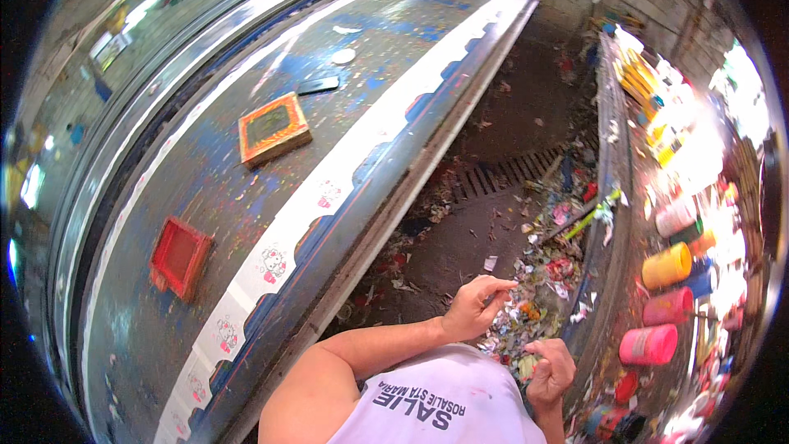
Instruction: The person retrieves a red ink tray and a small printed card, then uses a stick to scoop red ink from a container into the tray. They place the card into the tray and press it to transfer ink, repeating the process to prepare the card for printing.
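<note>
Head view: both hands off to the right of the long table [246,205], touching nothing I can make out. Left hand [477,308]: index pointing out, thumb close to it, other fingers curled; can't tell if something thin sits pinched between. Right hand [551,372]: fingers loosely curled in, palm side unclear, so can't tell if it's holding anything.

Nearest in the picture: loose scraps [526,312] on the floor, right of the table and below hand level. Probably light, soft, crumply, likely to tear; best pinched by a raised edge. White printed strip [275,259] along the table's right side looks thin and limp; hold by the plain border, prints may smear. Red frame [179,256] and orange-edged frame [275,130] on the tabletop look stiff and fairly light; grip opposite outer sides, ink could be slick.

Hard to read: fingertips small, right forearm partly behind the shirt, strip cut off at the lower edge, containers far right of the table washed out by glare, individual scraps blur together.
</note>
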The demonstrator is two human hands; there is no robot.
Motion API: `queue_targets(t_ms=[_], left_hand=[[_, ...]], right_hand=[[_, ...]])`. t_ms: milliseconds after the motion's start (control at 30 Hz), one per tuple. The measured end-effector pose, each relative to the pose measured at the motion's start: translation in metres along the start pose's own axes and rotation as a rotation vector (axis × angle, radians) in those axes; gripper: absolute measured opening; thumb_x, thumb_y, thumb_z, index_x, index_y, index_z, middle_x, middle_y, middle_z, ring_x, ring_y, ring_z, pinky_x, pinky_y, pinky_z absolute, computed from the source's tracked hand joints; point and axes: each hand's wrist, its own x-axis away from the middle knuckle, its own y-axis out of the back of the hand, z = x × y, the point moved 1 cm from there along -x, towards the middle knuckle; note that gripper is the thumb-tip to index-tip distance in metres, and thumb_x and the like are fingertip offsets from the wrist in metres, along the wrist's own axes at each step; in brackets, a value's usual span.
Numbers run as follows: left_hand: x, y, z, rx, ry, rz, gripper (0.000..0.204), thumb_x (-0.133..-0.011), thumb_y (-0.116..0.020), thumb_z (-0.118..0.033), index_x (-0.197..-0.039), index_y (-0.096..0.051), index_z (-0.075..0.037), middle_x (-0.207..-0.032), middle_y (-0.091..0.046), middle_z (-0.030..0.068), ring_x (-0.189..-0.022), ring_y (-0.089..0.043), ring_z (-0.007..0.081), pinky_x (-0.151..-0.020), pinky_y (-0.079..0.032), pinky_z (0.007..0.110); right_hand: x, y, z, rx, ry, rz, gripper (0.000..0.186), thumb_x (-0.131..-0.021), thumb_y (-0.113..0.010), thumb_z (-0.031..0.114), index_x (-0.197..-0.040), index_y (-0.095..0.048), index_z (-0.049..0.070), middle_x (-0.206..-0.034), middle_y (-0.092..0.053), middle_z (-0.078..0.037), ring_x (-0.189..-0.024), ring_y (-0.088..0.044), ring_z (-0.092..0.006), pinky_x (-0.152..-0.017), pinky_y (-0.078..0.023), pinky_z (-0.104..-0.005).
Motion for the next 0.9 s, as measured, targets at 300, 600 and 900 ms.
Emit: queue_targets(t_ms=[300,600,900], left_hand=[[-0.062,0.065,0.031,-0.166,0.027,-0.331,0.039,-0.092,-0.082,0.003,-0.13,-0.077,-0.005,-0.096,-0.077,0.0114,-0.089,-0.075,0.0269,-0.082,-0.059,0.038],[-0.088,0.11,0.025,-0.486,0.03,-0.578,0.04,-0.092,-0.084,0.001,-0.131,-0.076,-0.003,-0.096,-0.078,0.0123,-0.089,-0.075,0.0274,-0.082,-0.06,0.038],[-0.032,0.186,-0.017,-0.943,0.234,-0.99,0.067,-0.091,-0.085,-0.007,-0.153,-0.06,-0.002,-0.139,-0.071,0.0176,-0.117,-0.073,0.031,-0.105,-0.056,0.044]], right_hand=[[-0.124,-0.058,-0.077,-0.026,0.292,0.375,0.017,-0.086,-0.08,0.0,-0.102,-0.08,0.005,-0.089,-0.077,-0.012,-0.079,-0.073,-0.0334,-0.072,-0.058,-0.0455],[-0.27,-0.12,-0.161,-0.22,0.394,0.425,0.02,-0.087,-0.077,-0.005,-0.104,-0.079,0.004,-0.092,-0.078,-0.013,-0.083,-0.074,-0.0346,-0.076,-0.059,-0.0458],[-0.309,-0.183,-0.17,-0.347,0.547,0.701,0.019,-0.087,-0.078,-0.005,-0.105,-0.077,0.002,-0.088,-0.075,-0.014,-0.08,-0.072,-0.0358,-0.073,-0.057,-0.0457]])
